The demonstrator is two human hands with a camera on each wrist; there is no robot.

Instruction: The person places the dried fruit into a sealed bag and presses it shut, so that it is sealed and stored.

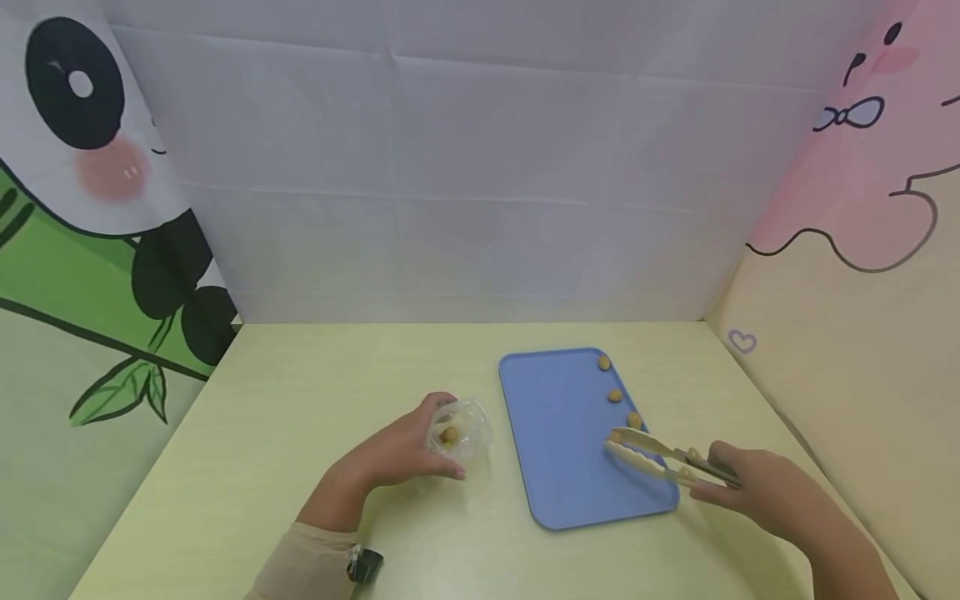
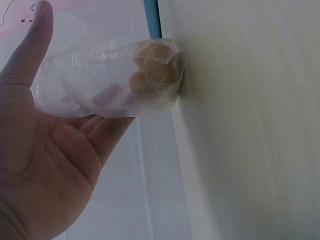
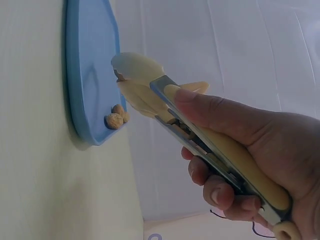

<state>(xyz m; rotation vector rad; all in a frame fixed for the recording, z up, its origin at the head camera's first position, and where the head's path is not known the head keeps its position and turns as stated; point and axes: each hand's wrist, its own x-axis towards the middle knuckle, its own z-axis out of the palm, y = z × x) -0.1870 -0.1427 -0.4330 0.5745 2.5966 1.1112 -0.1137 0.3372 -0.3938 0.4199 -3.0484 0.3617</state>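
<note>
My left hand (image 1: pixel 405 446) wraps round a crinkled clear plastic container (image 1: pixel 468 429) standing on the table, left of the blue tray (image 1: pixel 573 508). Its thumb (image 2: pixel 30 50) looks straight in the left wrist view; the other fingers are partly hidden. Several walnuts (image 2: pixel 160 67) lie at the container's bottom. My right hand (image 1: pixel 765 487) grips metal tongs (image 3: pixel 192 135) with cream tips, over the tray's near right part. A walnut (image 1: pixel 615 436) sits between the tips, mostly covered. Three more walnuts (image 1: pixel 615 396) lie along the tray's right edge.
A pale wooden-looking table (image 1: pixel 315 367) carries everything. White cloth (image 1: pixel 480 167) hangs behind it, and printed cartoon cloth (image 1: pixel 840 192) flanks both sides. A dark strap piece (image 1: pixel 365 565) shows at the left sleeve.
</note>
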